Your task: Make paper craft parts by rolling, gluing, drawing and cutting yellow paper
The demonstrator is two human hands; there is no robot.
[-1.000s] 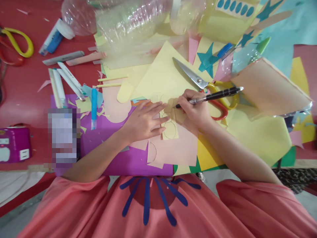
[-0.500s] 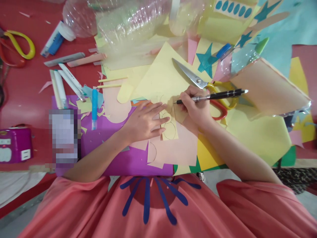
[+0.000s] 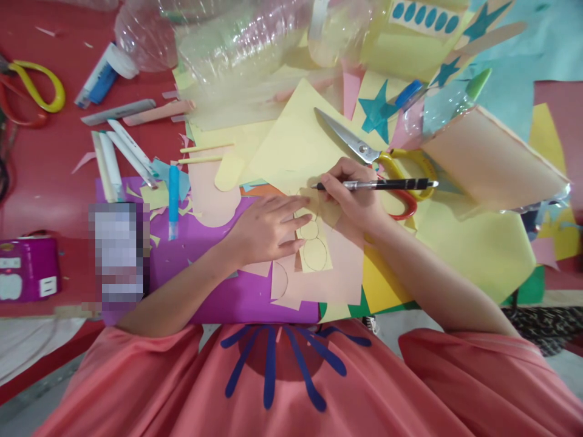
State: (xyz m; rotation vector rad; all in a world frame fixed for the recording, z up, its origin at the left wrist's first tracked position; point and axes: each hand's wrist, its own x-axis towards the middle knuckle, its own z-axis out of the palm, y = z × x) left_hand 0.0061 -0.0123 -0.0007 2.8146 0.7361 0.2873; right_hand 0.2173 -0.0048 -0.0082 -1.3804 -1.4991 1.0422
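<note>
A small yellow strip (image 3: 324, 262) with pencilled round outlines lies over a pale pink sheet (image 3: 337, 282). My left hand (image 3: 268, 230) rests flat with fingers spread, its fingertips on the strip's left side. Closed round a black and silver pen (image 3: 396, 184) is my right hand (image 3: 353, 197); the pen's tip points left, at the strip's upper end. Just behind my right hand lie large scissors (image 3: 364, 149) with yellow and red handles, their blades on a pale yellow sheet (image 3: 291, 139).
Markers (image 3: 132, 152), a blue pen (image 3: 173, 200) and a pixelated phone-like object (image 3: 118, 252) lie left. Far left are more scissors (image 3: 52, 79) and a purple box (image 3: 27, 267). Clear plastic (image 3: 241, 42) covers the back; a pink-sided wrapped packet (image 3: 496, 161) is at right.
The yellow strip has slid toward me, and its lower circle shows more fully. My left hand has shifted slightly toward me. The pen has moved left and lies flatter.
</note>
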